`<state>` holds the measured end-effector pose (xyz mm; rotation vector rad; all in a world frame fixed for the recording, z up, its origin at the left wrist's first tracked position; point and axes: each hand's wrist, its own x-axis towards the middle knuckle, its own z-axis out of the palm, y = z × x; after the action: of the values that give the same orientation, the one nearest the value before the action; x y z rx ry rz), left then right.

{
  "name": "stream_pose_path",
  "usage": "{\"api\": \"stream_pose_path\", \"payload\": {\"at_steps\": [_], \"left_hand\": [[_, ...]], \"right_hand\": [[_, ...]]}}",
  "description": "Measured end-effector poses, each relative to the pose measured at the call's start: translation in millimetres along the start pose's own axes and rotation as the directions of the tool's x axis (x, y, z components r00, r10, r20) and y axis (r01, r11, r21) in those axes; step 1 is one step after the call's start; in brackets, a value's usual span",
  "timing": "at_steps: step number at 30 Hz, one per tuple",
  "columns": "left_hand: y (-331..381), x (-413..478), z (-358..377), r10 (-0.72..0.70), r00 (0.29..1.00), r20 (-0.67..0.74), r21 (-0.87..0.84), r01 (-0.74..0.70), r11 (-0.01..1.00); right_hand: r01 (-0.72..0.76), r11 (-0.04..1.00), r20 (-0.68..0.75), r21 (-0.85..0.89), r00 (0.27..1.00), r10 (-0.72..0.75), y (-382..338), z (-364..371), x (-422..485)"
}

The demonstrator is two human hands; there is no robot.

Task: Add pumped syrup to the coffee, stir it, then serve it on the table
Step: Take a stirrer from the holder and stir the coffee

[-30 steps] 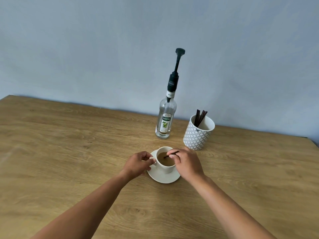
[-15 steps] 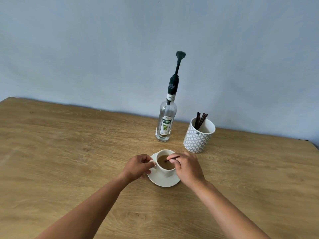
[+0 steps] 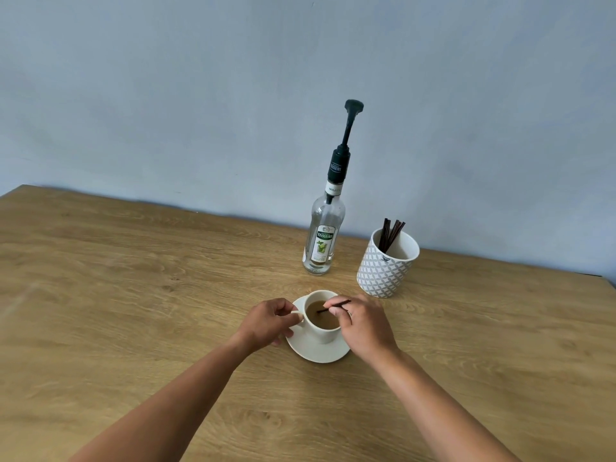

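Between the two sets of fingers, the cup (image 3: 325,335) stands upright on its saucer (image 3: 316,354), near the front of the table (image 3: 133,295). The left hand (image 3: 266,323) has its fingers curled at the handle on the cup's left side and pinches it. The right hand (image 3: 363,328) is at the opposite rim, thumb and forefinger clamped on the stirrer (image 3: 336,306).

The stirrer's long axis runs from the right fingertips down and leftward. Its lower end is in the coffee (image 3: 320,320), and its upper end projects past the fingers to the right. The right hand is therefore the working hand. The left hand only steadies the cup.

Beyond the fingers, well apart from them, stands the syrup bottle (image 3: 321,241) with its pump (image 3: 348,128) raised. The patterned holder (image 3: 386,265) of spare sticks (image 3: 391,231) is just to the bottle's right.

Compared with the earlier frames, both grips and the cup position match. The stirrer's tilt differs only slightly, consistent with stirring in progress. The whole scene sits lower in view. Serving is judged not yet begun.
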<state>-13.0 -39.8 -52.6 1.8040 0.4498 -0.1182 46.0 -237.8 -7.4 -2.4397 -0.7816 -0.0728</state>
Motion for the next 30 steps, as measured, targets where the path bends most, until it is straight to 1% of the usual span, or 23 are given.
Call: {"api": "stream_pose_path", "payload": {"at_steps": [2,4,6,9,11,13,16,18,20,24,25,28,30], "left_hand": [[-0.6,0.3,-0.1,0.003,1.000,0.002,0.003,-0.003,1.000],[-1.5,0.9,-0.4,0.006,1.000,0.001,0.004,-0.006,1.000],[-2.3,1.7,-0.6,0.004,1.000,0.002,0.003,-0.004,1.000],[-2.8,2.1,-0.4,0.001,1.000,0.004,-0.004,-0.001,1.000],[-3.0,2.2,-0.2,0.002,1.000,0.001,0.000,-0.002,1.000],[-3.0,2.3,-0.2,0.001,1.000,0.001,0.000,-0.001,1.000],[-3.4,2.6,-0.6,-0.002,1.000,0.005,0.000,0.002,1.000],[-3.8,3.1,-0.6,-0.001,1.000,0.008,0.001,0.001,1.000],[-4.4,4.1,-0.6,0.000,1.000,0.007,0.001,0.000,1.000],[-5.5,5.3,-1.1,0.000,1.000,0.004,0.004,0.000,1.000],[-6.0,5.2,-1.2,0.000,1.000,0.004,0.005,0.000,1.000],[-6.2,5.2,-0.9,0.002,1.000,0.007,0.005,-0.003,1.000],[-5.9,5.2,-1.1,0.004,1.000,0.012,0.004,-0.004,1.000]], "right_hand": [[0.016,0.996,-0.016,-0.089,1.000,-0.018,2.0,-2.3,0.7],[0.030,0.993,-0.022,-0.118,0.999,-0.033,3.7,-4.5,1.7],[0.026,0.997,-0.001,-0.071,1.000,-0.027,3.8,-6.0,2.3],[0.010,0.997,0.027,0.081,1.000,-0.012,2.3,-3.8,1.3],[-0.006,0.994,0.036,0.109,0.999,0.002,-0.3,-1.5,0.5],[-0.001,0.997,0.023,0.071,1.000,0.000,-0.9,-0.1,0.9],[0.005,0.997,0.009,-0.071,1.000,-0.005,0.9,-2.1,1.7],[0.015,0.993,-0.009,-0.119,1.000,-0.016,3.4,-4.3,1.5],[0.025,0.995,-0.001,-0.101,1.000,-0.025,4.0,-6.2,1.3],[0.042,0.998,0.030,0.045,0.999,-0.044,0.4,-5.1,0.5],[0.037,0.998,0.038,0.059,0.999,-0.039,-1.1,-3.9,0.5],[0.016,0.999,0.040,0.050,0.999,-0.018,-2.9,-1.1,2.4],[-0.004,1.000,0.027,0.007,1.000,0.004,-1.9,-2.0,4.8]]}}
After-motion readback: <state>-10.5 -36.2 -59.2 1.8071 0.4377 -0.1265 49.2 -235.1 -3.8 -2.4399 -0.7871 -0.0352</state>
